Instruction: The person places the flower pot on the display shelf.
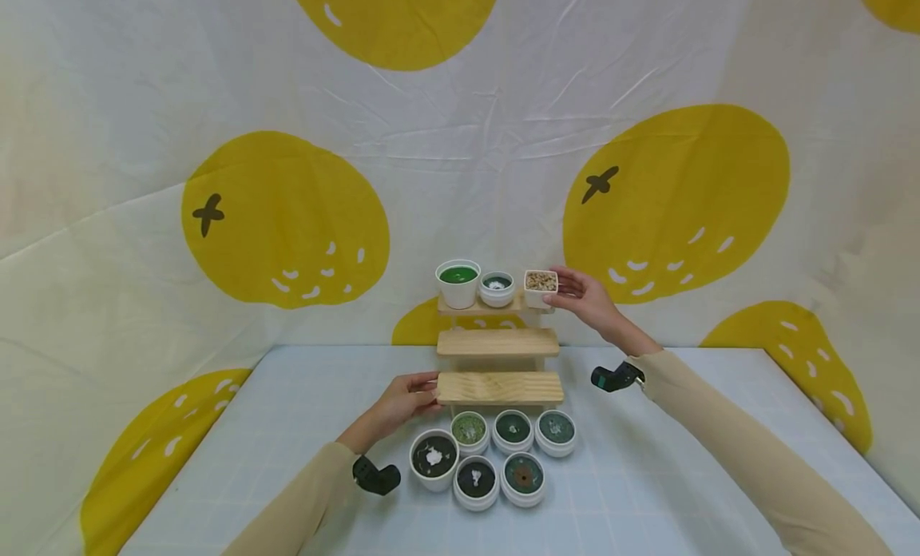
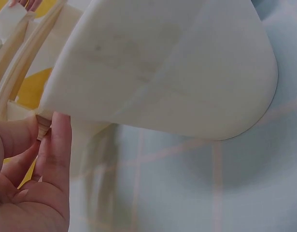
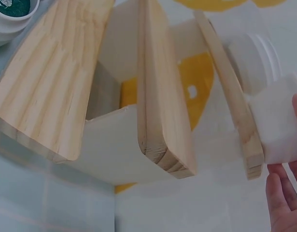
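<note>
R grip (image 1: 585, 302): thumb and fingers pinch a square pot (image 1: 537, 298) w/ tan granules (image 1: 541, 280), from its right side. Pot is at the right end of the top shelf (image 1: 519, 307), part of a three-step stand (image 1: 497, 343); base appears to touch the wood.
L grip (image 1: 398, 408): pinches the left end of the btm shelf (image 1: 500, 388), poss. to steady it.

Hazards, as I judge them from here:
1. Pot released w/ base overhanging the shelf end: may tip, granules spill.
2. Pot pushed too far left: hits the small cup (image 1: 497, 300), which could knock the green-filled cup (image 1: 458, 298).
3. L grip pulls: stand shifts twd six white cups (image 1: 477, 502) close in front.

Surface (image 1: 625, 500): pale blue w/ faint check lines; stand nr its rear edge.
Room: white fabric (image 1: 467, 188) w/ large yellow fruit prints, behind and at both sides.
</note>
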`<state>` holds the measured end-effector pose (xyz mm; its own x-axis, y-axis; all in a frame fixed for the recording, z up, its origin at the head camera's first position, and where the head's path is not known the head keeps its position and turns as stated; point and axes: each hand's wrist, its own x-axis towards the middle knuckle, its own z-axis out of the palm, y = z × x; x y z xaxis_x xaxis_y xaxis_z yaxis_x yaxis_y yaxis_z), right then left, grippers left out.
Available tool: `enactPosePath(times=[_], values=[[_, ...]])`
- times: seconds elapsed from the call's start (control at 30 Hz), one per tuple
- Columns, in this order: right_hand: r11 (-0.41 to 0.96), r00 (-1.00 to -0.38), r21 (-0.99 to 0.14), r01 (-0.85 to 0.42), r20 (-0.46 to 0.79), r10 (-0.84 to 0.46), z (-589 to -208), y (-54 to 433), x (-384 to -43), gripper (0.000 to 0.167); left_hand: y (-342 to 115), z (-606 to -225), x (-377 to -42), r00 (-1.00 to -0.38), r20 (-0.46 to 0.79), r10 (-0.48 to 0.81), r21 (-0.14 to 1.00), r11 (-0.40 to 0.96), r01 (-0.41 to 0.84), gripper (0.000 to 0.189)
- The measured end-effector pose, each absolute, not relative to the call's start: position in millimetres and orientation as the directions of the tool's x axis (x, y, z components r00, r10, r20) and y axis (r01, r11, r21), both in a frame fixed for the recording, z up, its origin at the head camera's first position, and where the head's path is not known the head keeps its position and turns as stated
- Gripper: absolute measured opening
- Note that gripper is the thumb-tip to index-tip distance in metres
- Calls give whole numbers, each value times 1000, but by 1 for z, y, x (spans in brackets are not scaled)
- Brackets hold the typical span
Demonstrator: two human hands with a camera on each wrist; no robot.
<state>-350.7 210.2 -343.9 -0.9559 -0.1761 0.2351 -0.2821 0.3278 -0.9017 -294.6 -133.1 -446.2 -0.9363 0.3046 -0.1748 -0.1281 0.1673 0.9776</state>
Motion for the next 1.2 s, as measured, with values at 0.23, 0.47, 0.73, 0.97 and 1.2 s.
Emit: enactPosePath(times=[0.23,0.47,0.73,0.97,1.2], values=[[332,-953,-899,-287,236,-188,-345,210,-354,65,-132,-446,-294,-939,-187,290,975,173,-140,45],[341,-957,-899,-274,222,-185,-346,210,-355,65,-133,-446,-295,-939,-187,287,973,186,-137,45],[342,-957,-896,-282,237,-169,-350,206,-358,66,-133,-446,-293,-940,-187,286,974,182,-138,45],[326,-956,-902,-283,237,-175,-354,206,-360,65,-133,-445,-293,-936,-184,301,973,189,-131,46],[332,-948,-893,-304,250,-197,-354,207,-359,65,-132,-446,-293,-939,-193,284,971,196,-140,46]])
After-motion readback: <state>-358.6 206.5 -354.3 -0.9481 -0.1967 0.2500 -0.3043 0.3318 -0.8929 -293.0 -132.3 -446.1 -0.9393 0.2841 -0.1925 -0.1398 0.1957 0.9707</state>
